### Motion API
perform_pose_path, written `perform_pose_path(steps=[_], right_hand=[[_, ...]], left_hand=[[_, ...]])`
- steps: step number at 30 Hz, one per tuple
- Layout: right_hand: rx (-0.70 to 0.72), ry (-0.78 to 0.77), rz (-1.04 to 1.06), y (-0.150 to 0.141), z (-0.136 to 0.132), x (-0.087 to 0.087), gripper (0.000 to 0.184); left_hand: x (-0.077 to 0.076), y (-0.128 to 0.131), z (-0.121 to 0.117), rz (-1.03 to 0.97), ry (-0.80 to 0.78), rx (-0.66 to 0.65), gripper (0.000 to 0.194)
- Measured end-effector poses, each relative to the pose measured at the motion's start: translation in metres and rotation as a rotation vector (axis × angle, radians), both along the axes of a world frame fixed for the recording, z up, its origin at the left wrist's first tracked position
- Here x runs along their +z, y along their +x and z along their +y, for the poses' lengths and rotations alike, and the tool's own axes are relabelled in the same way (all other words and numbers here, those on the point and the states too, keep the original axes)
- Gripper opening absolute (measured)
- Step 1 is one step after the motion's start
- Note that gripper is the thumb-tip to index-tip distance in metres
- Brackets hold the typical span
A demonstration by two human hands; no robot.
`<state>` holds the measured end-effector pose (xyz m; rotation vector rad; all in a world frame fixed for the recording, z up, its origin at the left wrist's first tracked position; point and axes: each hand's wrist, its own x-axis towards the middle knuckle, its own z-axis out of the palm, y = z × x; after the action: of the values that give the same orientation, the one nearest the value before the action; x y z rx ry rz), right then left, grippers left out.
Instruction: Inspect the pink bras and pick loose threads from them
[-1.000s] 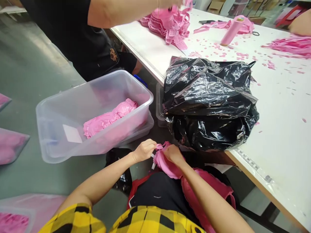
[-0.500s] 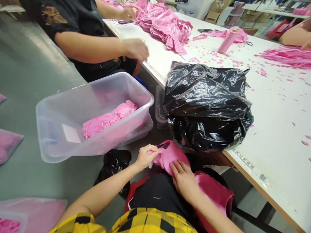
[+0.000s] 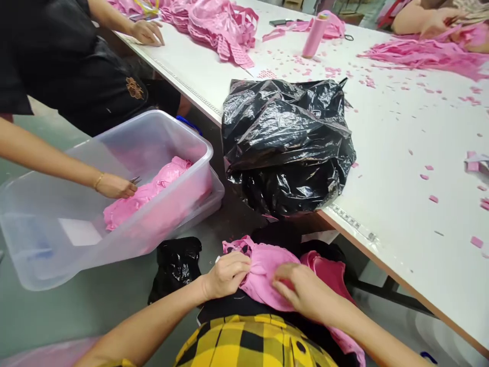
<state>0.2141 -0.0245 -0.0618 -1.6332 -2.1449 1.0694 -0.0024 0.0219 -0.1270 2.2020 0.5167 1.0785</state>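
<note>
A pink padded garment (image 3: pixel 263 270) lies on my lap, over black cloth. My left hand (image 3: pixel 226 275) pinches its left edge with the fingers closed. My right hand (image 3: pixel 303 290) rests on the garment's right side, fingers curled onto the fabric. More pink fabric (image 3: pixel 328 272) lies under my right forearm. A full black plastic bag (image 3: pixel 286 142) sits on the corner of the white table (image 3: pixel 401 168), just beyond my hands.
A clear plastic bin (image 3: pixel 114 199) with pink garments (image 3: pixel 153 188) stands at the left; another person's hand (image 3: pixel 114 186) reaches into it with small scissors. Their other hand (image 3: pixel 147 31) rests on the table. Pink pieces (image 3: pixel 217 23), a pink spool (image 3: pixel 314 35) and scraps lie farther back.
The view shifted, so bag and bin sit further left. The other person's hand moved from the table edge into the bin. My hands came lower on my lap and my right hand curled onto the garment.
</note>
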Motion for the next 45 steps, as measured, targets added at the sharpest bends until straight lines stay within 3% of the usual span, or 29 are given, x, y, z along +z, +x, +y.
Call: perform_pose_path(steps=[3,5,7,11,15,21,31,36,38,42,45], right_hand=[[-0.094,-0.195,0.207,-0.015,0.018,-0.008,0.02],[-0.157,-0.212,0.385,-0.022,0.02,-0.014,0.015],[-0.183,-0.14,0.448,-0.027,0.016,-0.02,0.023],[-0.201,0.049,0.414,-0.033,0.002,-0.038,0.016],[-0.251,0.119,0.501,-0.038,-0.004,-0.052,0.016],[-0.411,-0.064,0.627,-0.044,-0.015,-0.047,0.015],[-0.551,0.031,0.75,-0.046,-0.024,-0.057,0.013],[-0.535,0.01,0.747,-0.047,-0.027,-0.059,0.013],[-0.535,-0.047,0.769,-0.047,-0.026,-0.057,0.016],[-0.61,-0.306,0.849,-0.047,-0.022,-0.054,0.023],[-0.653,-0.313,0.735,-0.048,-0.018,-0.054,0.026]], left_hand=[[-0.005,-0.006,-0.005,0.001,-0.039,0.06,0.02],[-0.003,-0.011,-0.005,-0.007,-0.076,0.105,0.021],[0.001,-0.015,-0.005,-0.021,-0.126,0.16,0.02],[0.007,-0.013,-0.008,-0.045,-0.201,0.225,0.015],[0.009,-0.006,-0.013,-0.064,-0.244,0.234,0.012],[0.011,-0.002,-0.02,-0.052,-0.284,0.222,0.01],[0.023,0.007,-0.024,0.058,-0.361,0.201,0.007],[0.019,0.011,-0.029,0.036,-0.239,0.221,0.006],[0.017,0.011,-0.029,0.036,-0.195,0.204,0.01],[0.017,0.003,-0.025,0.032,-0.218,0.261,0.013],[0.018,-0.007,-0.022,0.061,-0.22,0.331,0.013]])
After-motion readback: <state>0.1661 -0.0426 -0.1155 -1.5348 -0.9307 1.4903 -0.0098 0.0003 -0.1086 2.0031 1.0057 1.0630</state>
